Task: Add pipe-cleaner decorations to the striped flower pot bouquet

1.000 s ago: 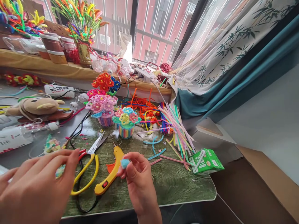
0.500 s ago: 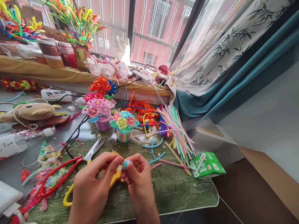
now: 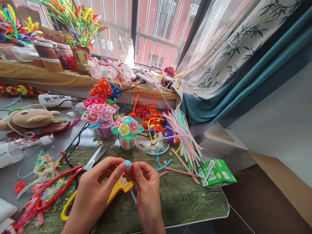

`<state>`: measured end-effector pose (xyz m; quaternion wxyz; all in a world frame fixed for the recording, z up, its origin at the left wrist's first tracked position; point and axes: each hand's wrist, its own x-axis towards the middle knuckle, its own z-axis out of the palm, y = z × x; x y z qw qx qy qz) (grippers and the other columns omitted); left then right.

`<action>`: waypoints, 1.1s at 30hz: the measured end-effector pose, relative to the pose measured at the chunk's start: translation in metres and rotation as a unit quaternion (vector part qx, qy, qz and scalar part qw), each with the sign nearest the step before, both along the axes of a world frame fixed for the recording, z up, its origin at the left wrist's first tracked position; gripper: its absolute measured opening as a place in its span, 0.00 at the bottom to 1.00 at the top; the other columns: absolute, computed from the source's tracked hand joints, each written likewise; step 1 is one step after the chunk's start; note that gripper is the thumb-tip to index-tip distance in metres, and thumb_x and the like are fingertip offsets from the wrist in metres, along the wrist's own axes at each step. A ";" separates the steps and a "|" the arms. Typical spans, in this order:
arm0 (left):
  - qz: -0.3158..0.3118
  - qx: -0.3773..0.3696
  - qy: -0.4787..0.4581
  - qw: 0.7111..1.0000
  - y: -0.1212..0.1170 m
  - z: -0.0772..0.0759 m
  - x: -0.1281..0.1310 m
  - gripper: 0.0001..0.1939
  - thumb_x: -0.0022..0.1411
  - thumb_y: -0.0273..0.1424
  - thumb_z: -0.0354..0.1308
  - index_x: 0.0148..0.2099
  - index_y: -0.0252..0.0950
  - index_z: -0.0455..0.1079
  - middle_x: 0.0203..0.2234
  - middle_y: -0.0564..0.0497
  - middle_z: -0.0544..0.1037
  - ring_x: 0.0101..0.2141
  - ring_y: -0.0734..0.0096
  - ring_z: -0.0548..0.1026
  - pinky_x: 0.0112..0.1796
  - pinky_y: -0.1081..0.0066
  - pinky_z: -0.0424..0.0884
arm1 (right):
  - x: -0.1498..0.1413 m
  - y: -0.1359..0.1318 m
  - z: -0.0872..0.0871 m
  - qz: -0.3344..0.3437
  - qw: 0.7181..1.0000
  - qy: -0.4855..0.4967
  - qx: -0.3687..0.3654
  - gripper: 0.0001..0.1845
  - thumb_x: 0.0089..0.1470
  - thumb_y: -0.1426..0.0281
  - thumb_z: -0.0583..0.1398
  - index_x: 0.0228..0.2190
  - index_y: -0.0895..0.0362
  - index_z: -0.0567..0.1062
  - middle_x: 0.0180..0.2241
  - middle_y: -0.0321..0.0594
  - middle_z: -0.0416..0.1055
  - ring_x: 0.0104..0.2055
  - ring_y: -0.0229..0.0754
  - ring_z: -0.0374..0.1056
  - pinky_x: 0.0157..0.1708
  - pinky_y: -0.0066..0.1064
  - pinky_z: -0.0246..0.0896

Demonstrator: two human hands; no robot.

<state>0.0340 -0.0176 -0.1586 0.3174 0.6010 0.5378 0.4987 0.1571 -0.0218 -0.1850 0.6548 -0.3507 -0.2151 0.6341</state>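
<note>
A small light-blue fuzzy ball (image 3: 127, 164) is pinched between the thumb and index finger of my left hand (image 3: 97, 187). My right hand (image 3: 147, 185) is closed just to its right, fingertips pressed together by the ball; whatever they pinch is hidden. Below both hands lies a yellow glue gun (image 3: 125, 186) with a small red light and a glue stick jutting from its back. Scissors (image 3: 91, 161) with red and yellow handles lie open, partly behind my left hand. Beyond my hands stands a small striped pot (image 3: 128, 143) of pipe-cleaner flowers.
Loose pastel pipe cleaners (image 3: 182, 139) lie to the right, near a green box (image 3: 218, 174) by the table edge. A larger flower pot (image 3: 104, 130) stands behind. Fuzzy scraps (image 3: 48, 190), a black cable (image 3: 75, 146) and a plush toy (image 3: 31, 118) occupy the left.
My right fingertips have shifted off the front of the blue ball to its right side, leaving it in my left fingers. More of the glue gun shows; the view has moved slightly.
</note>
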 end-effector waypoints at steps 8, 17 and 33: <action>0.005 -0.023 0.041 0.999 0.007 -0.011 0.004 0.27 0.59 0.57 0.60 0.24 0.39 0.74 0.16 0.56 0.74 0.19 0.74 0.71 0.20 0.78 0.65 | 0.004 0.003 -0.008 -0.017 0.993 -0.118 0.028 0.19 0.42 0.54 0.77 0.29 0.57 0.86 0.28 0.42 0.83 0.30 0.41 0.78 0.32 0.27 0.72; 0.019 0.130 0.127 0.983 0.003 -0.001 0.000 0.13 0.63 0.47 0.63 0.39 0.45 0.79 0.28 0.57 0.80 0.22 0.77 0.73 0.24 0.78 0.71 | 0.003 0.000 -0.008 -0.029 0.973 -0.224 0.039 0.13 0.46 0.61 0.75 0.33 0.55 0.86 0.32 0.41 0.83 0.32 0.43 0.75 0.31 0.28 0.68; 0.176 0.132 0.297 0.929 0.005 -0.013 -0.013 0.21 0.72 0.48 0.44 0.37 0.41 0.70 0.22 0.55 0.78 0.20 0.70 0.76 0.22 0.73 0.67 | -0.003 0.000 -0.014 -0.084 0.960 -0.265 0.034 0.08 0.48 0.65 0.72 0.30 0.56 0.83 0.29 0.39 0.80 0.30 0.41 0.74 0.30 0.28 0.68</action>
